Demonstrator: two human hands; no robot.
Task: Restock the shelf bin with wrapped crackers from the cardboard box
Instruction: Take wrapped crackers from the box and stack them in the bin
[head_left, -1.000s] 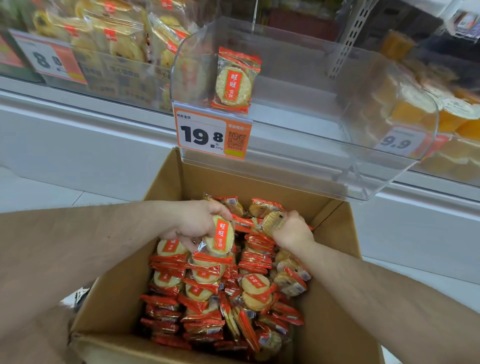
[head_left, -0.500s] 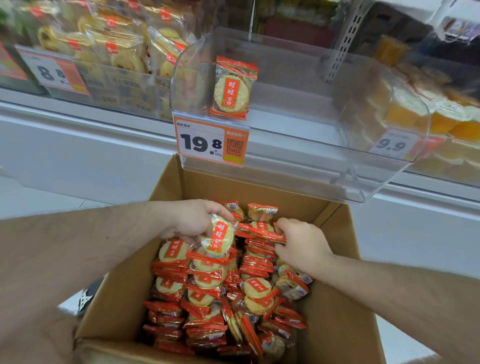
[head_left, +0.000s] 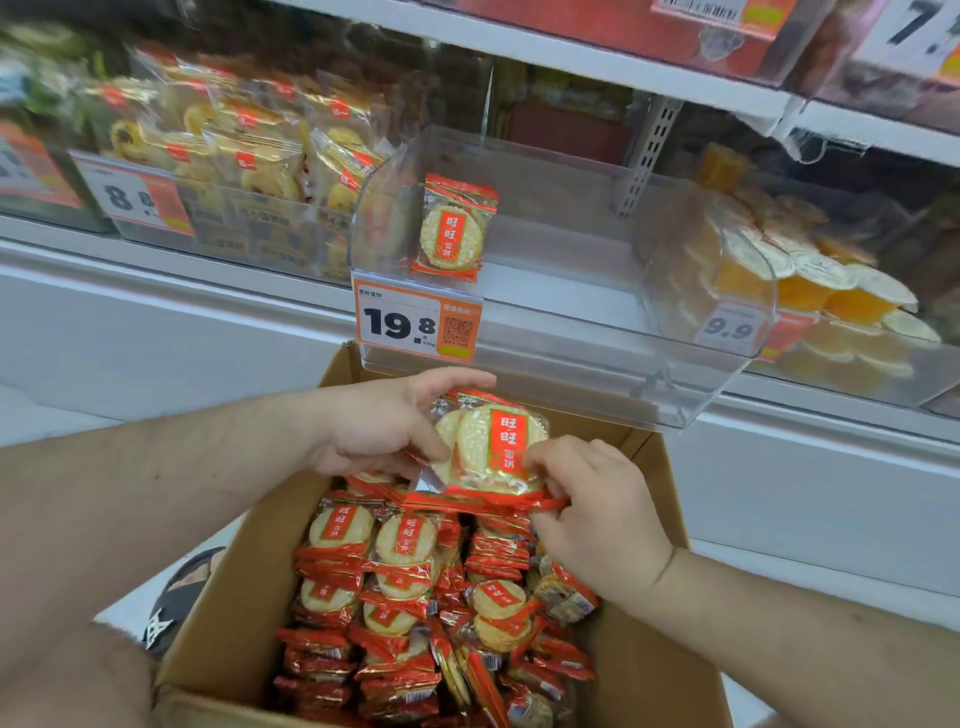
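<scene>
Red-and-clear foil wraps the cracker pack held between both hands just above the cardboard box. The left hand has its grip clenched on the pack's left edge, thumb across the front and index finger stretched along the top. The right hand has its grip pinching the pack's lower right corner, fingers curled around the red seam. The pack stands tilted, printed face toward the camera, above the box's far end.

Inside the box, many more wrapped crackers lie in loose rows, some flat, some on edge. Above the box's far wall hangs the clear shelf bin, holding a single upright cracker pack against its front left corner. An orange price tag reading 19.8 is fixed to the bin's front, directly above the box. Left of the bin sit other bagged snacks; right of it, yellow jelly cups.
</scene>
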